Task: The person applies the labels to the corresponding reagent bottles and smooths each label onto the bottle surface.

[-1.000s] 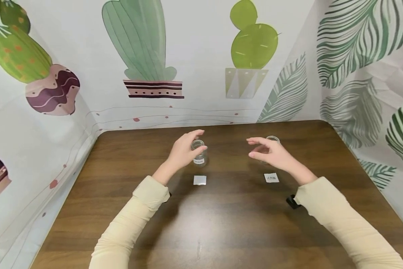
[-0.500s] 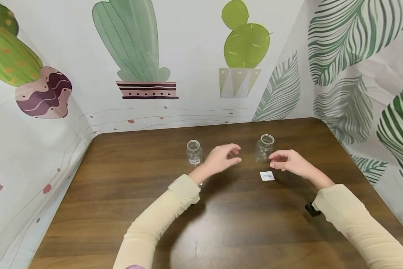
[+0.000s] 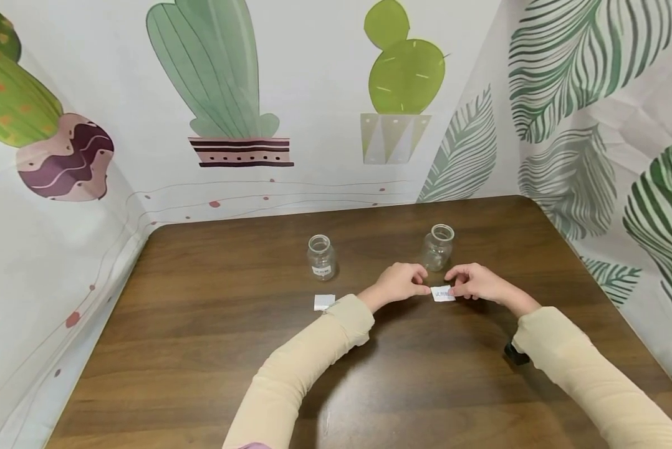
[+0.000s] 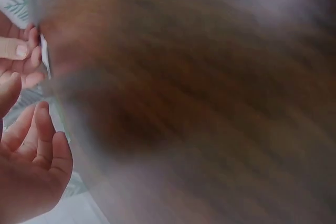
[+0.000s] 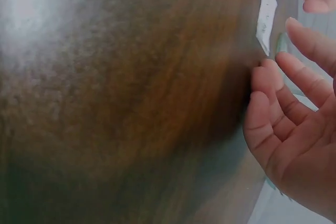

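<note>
A small white paper label [image 3: 441, 294] with dark printed characters lies on the table in front of a clear glass jar [image 3: 438, 248]. My right hand [image 3: 482, 284] is at the label's right edge, its thumb overlapping that edge in the head view. In the right wrist view, its thumb and forefinger stand apart, with the label [image 5: 266, 17] beyond them. On the label's left side is my left hand [image 3: 398, 285], fingers loosely bent and holding nothing. The left wrist view has the label [image 4: 45, 56] almost edge-on beside the right hand's fingertips.
Another glass jar [image 3: 321, 257], bearing a white label, stands upright to the left. A blank-looking white paper piece [image 3: 324, 302] lies in front of it. The brown wooden table [image 3: 201, 349] meets a patterned backdrop [image 3: 325, 125] behind and at both sides.
My left hand has moved right, from beside the left jar to the right label's left side. My right hand has left the right jar and come down to the label's right edge.
</note>
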Demonstrator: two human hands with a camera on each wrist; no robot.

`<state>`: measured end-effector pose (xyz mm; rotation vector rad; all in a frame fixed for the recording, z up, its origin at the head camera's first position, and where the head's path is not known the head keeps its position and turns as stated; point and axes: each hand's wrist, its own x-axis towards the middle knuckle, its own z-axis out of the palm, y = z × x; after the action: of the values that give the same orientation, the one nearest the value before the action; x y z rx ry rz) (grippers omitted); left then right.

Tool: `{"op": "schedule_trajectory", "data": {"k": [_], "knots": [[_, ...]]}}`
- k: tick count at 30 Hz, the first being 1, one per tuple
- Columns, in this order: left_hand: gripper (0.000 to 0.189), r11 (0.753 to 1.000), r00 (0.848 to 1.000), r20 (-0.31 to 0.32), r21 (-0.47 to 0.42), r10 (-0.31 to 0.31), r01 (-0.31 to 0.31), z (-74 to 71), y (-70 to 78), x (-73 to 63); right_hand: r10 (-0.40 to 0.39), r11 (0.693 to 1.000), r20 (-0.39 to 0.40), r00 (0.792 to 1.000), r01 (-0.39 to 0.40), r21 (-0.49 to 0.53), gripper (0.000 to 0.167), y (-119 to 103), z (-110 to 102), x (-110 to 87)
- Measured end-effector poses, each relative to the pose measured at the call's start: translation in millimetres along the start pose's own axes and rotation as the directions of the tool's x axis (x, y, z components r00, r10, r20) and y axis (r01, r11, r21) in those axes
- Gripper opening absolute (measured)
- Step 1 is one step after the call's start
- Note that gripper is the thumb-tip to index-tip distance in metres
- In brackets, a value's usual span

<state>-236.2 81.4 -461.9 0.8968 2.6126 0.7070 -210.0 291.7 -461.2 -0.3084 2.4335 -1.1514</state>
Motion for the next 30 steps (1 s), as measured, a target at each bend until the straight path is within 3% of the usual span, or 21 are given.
{"op": "schedule_trajectory", "data": {"k": [5,13,23,30], "knots": [[0.036,0.991,0.999,0.000,0.129,-0.038,0.038,8.8,7.7,3.9,-0.014,0.999,-0.004,1.000,0.014,-0.038,0.030,1,1,1.2],[0.032,0.960,0.996,-0.062,0.266,-0.071,0.085,19.0,18.4,4.0,-0.065,0.989,-0.045,0.997,0.058,-0.133,0.023,-1,4,0.6],[0.025,0.953,0.990,-0.052,0.268,-0.128,0.138,19.8,27.2,4.9,-0.104,0.963,-0.079,0.992,0.080,-0.259,0.021,-3,7,0.3],[0.024,0.955,0.988,-0.040,0.255,-0.148,0.153,19.5,28.7,6.0,-0.118,0.957,-0.076,0.990,0.093,-0.274,0.022,-1,8,1.3]]}}
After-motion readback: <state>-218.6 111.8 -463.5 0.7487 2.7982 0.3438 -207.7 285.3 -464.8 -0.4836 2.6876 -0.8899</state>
